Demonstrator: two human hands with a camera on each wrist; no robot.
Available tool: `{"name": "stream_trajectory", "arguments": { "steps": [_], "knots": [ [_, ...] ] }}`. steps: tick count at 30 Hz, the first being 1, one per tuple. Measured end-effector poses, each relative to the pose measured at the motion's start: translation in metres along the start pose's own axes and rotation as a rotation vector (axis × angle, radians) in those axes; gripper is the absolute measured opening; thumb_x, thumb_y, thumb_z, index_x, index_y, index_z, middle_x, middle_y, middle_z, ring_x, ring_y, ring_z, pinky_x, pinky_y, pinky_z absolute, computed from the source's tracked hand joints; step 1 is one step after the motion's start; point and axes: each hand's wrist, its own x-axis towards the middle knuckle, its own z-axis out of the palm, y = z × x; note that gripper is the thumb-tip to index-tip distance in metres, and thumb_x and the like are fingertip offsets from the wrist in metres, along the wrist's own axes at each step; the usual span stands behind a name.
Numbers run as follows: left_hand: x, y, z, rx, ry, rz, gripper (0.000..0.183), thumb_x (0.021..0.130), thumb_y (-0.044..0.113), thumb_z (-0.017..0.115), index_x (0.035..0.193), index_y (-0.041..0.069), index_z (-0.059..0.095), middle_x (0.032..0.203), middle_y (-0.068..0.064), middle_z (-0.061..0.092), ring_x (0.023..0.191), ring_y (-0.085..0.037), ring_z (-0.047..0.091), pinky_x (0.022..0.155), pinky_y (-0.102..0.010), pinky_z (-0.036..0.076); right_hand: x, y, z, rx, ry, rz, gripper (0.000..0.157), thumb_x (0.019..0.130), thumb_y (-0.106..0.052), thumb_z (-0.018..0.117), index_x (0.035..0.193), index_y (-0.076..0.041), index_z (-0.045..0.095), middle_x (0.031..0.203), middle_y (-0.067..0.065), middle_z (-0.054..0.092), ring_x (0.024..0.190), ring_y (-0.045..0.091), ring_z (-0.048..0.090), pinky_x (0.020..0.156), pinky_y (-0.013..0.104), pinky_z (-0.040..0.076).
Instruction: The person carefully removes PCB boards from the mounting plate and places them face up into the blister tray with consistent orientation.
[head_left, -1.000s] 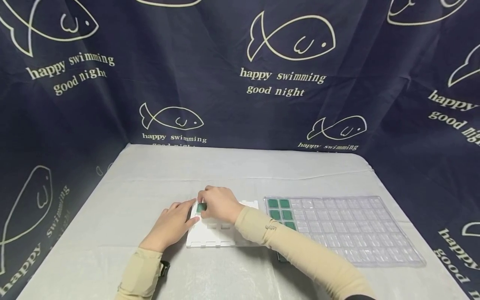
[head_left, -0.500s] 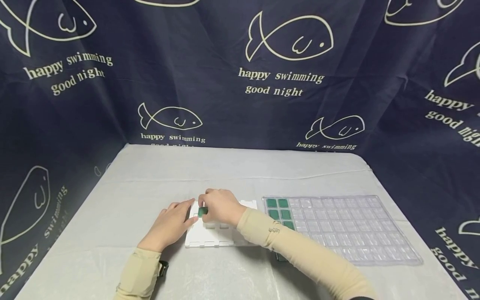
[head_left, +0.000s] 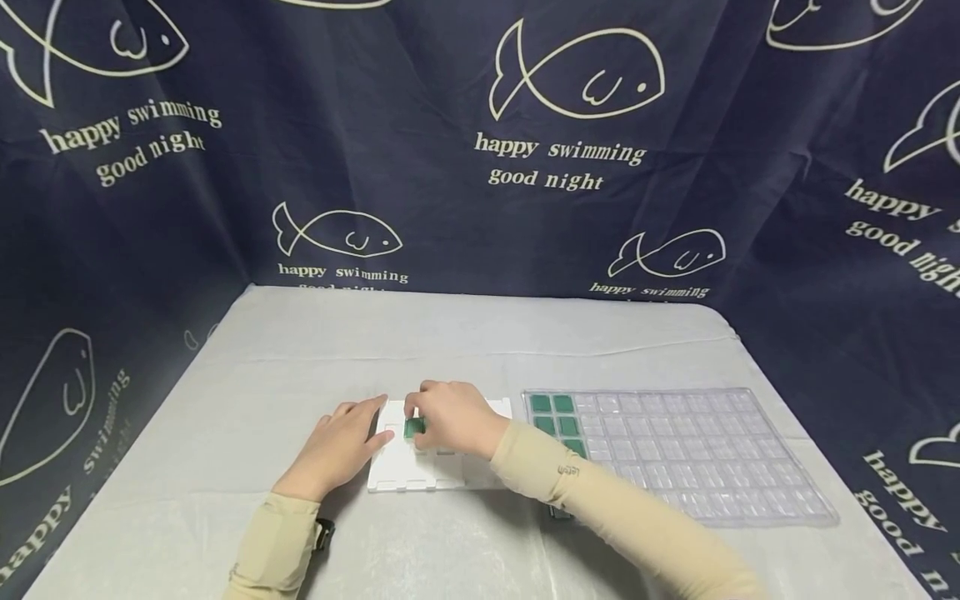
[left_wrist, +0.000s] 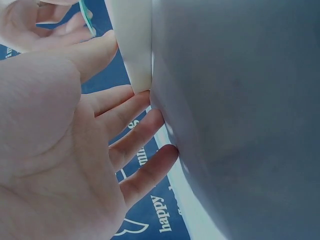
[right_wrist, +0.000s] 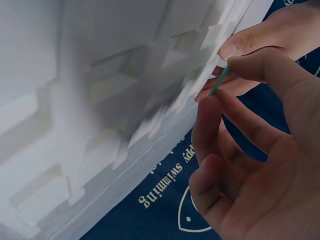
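Note:
A thin green square piece (head_left: 414, 428) is pinched between thumb and fingertips of my right hand (head_left: 459, 417), above the left part of a white slotted board (head_left: 408, 473). Seen edge-on in the right wrist view, the green piece (right_wrist: 219, 81) looks like a flat chip. My left hand (head_left: 336, 448) rests at the board's left side, thumb on top near the edge. In the left wrist view the left fingers (left_wrist: 142, 130) are spread, with fingertips touching the board's edge (left_wrist: 132, 47) and the table. The right hand hides some of the board's recesses.
Right of the board lies a clear compartment tray (head_left: 675, 429), with several green pieces (head_left: 552, 404) in its left columns. The right sleeve (head_left: 592, 492) crosses over its near-left corner, where something dark shows. A fish-print curtain (head_left: 480, 225) hangs behind the white-covered table (head_left: 480, 333).
The right hand has moved the green piece slightly right and nearer, away from the board's upper-left corner and the left hand's fingers. The left hand has hardly moved.

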Motion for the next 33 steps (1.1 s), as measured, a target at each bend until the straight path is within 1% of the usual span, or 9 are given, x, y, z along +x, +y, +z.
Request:
{"name": "stream_trajectory", "arguments": {
  "steps": [3, 6, 9, 14, 17, 19, 24, 29, 33],
  "knots": [
    [0.001, 0.001, 0.000, 0.001, 0.001, 0.000, 0.061, 0.101, 0.034, 0.062, 0.152, 0.005, 0.045, 0.149, -0.017, 0.057, 0.135, -0.042, 0.052, 0.103, -0.062, 0.043, -0.007, 0.002, -0.003, -0.004, 0.010, -0.012, 0.029, 0.081, -0.031, 0.084, 0.108, -0.023, 0.076, 0.089, -0.007, 0.067, 0.062, 0.005, 0.052, 0.055, 0.020, 0.045],
    [0.001, 0.001, 0.000, 0.002, -0.002, 0.000, 0.061, 0.101, 0.034, 0.062, 0.152, 0.004, 0.045, 0.149, -0.017, 0.057, 0.134, -0.042, 0.052, 0.104, -0.062, 0.043, -0.015, 0.005, -0.005, 0.009, 0.022, -0.017, 0.028, 0.081, -0.031, 0.084, 0.106, -0.023, 0.076, 0.091, -0.007, 0.069, 0.065, 0.004, 0.058, 0.056, 0.019, 0.046],
    [0.000, 0.001, 0.000, 0.003, -0.003, -0.002, 0.061, 0.101, 0.034, 0.062, 0.152, 0.004, 0.045, 0.149, -0.017, 0.056, 0.135, -0.042, 0.051, 0.104, -0.062, 0.043, -0.023, 0.007, -0.006, 0.022, 0.036, -0.013, 0.027, 0.080, -0.030, 0.084, 0.105, -0.023, 0.076, 0.091, -0.006, 0.070, 0.066, 0.005, 0.061, 0.056, 0.019, 0.045],
    [0.000, 0.002, 0.000, 0.006, 0.000, -0.002, 0.061, 0.101, 0.034, 0.063, 0.152, 0.004, 0.045, 0.149, -0.017, 0.057, 0.135, -0.042, 0.051, 0.105, -0.062, 0.042, -0.039, 0.011, -0.007, 0.037, 0.069, -0.007, 0.026, 0.079, -0.028, 0.083, 0.103, -0.023, 0.076, 0.089, -0.004, 0.068, 0.059, 0.006, 0.053, 0.054, 0.021, 0.043],
    [0.000, 0.002, 0.000, 0.004, 0.004, 0.002, 0.061, 0.101, 0.034, 0.062, 0.152, 0.004, 0.045, 0.148, -0.018, 0.057, 0.135, -0.042, 0.051, 0.105, -0.062, 0.042, -0.049, 0.013, -0.007, 0.021, 0.093, -0.019, 0.025, 0.079, -0.028, 0.083, 0.102, -0.023, 0.075, 0.087, -0.004, 0.067, 0.055, 0.006, 0.047, 0.053, 0.022, 0.042],
    [0.000, 0.002, 0.000, 0.006, 0.009, 0.004, 0.061, 0.101, 0.034, 0.063, 0.152, 0.004, 0.045, 0.148, -0.018, 0.057, 0.134, -0.043, 0.052, 0.105, -0.062, 0.042, -0.055, 0.015, -0.006, 0.012, 0.109, -0.029, 0.025, 0.079, -0.029, 0.083, 0.102, -0.024, 0.075, 0.087, -0.004, 0.067, 0.054, 0.005, 0.046, 0.053, 0.022, 0.042],
    [0.000, 0.002, -0.001, 0.013, 0.016, 0.007, 0.061, 0.101, 0.034, 0.063, 0.151, 0.004, 0.046, 0.148, -0.018, 0.057, 0.134, -0.043, 0.052, 0.104, -0.062, 0.042, -0.068, 0.016, -0.007, 0.000, 0.128, -0.017, 0.027, 0.078, -0.030, 0.082, 0.103, -0.024, 0.075, 0.085, -0.006, 0.066, 0.053, 0.003, 0.043, 0.054, 0.022, 0.041],
    [-0.001, 0.002, -0.001, 0.009, 0.008, 0.005, 0.061, 0.101, 0.034, 0.062, 0.152, 0.004, 0.045, 0.149, -0.018, 0.056, 0.136, -0.043, 0.050, 0.106, -0.062, 0.041, -0.080, 0.020, -0.006, 0.006, 0.128, -0.001, 0.026, 0.078, -0.028, 0.082, 0.103, -0.024, 0.075, 0.085, -0.006, 0.065, 0.052, 0.003, 0.038, 0.052, 0.019, 0.036],
    [-0.001, 0.002, 0.000, 0.009, 0.009, 0.004, 0.061, 0.101, 0.034, 0.062, 0.152, 0.004, 0.045, 0.149, -0.018, 0.056, 0.136, -0.043, 0.050, 0.106, -0.062, 0.042, -0.090, 0.023, -0.006, 0.028, 0.134, -0.002, 0.025, 0.077, -0.025, 0.082, 0.102, -0.023, 0.075, 0.082, -0.006, 0.062, 0.051, 0.003, 0.032, 0.048, 0.018, 0.031]
  ]
}}
